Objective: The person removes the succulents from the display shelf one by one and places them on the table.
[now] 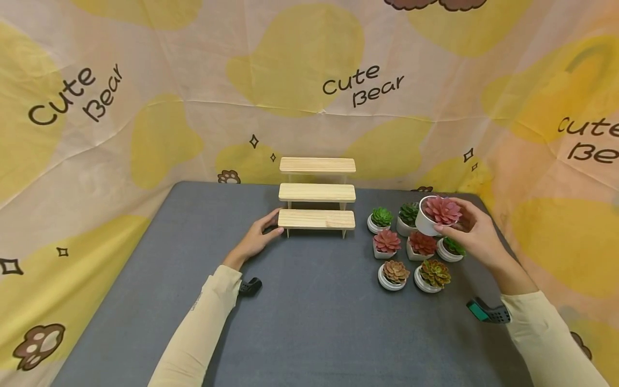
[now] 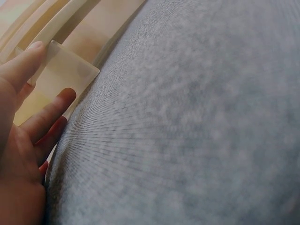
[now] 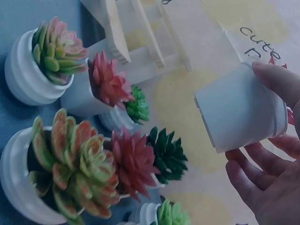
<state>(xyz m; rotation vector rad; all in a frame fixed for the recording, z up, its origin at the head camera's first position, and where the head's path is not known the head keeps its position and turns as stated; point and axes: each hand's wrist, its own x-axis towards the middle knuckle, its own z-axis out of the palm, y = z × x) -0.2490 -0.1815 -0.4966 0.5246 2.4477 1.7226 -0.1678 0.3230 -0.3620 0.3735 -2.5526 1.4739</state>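
Observation:
My right hand [image 1: 476, 228] holds a white pot with a pink succulent [image 1: 442, 209] above a group of potted succulents. In the right wrist view, thumb and fingers span the tilted white pot [image 3: 241, 105]; its plant is mostly hidden. My left hand [image 1: 256, 236] grips the left end of the lowest board of a three-tier wooden stand [image 1: 316, 219]. In the left wrist view the thumb lies at the board's edge, with other fingers by the pale end support [image 2: 70, 68]. The stand's three boards bear nothing.
Below the held pot stand several potted succulents: a green one [image 1: 382, 217], a red one [image 1: 387, 242], a brown one [image 1: 395, 272] and a yellow-green one [image 1: 435, 274] among them. The grey table [image 1: 309, 322] meets a patterned cloth wall [image 1: 300, 64] behind the stand.

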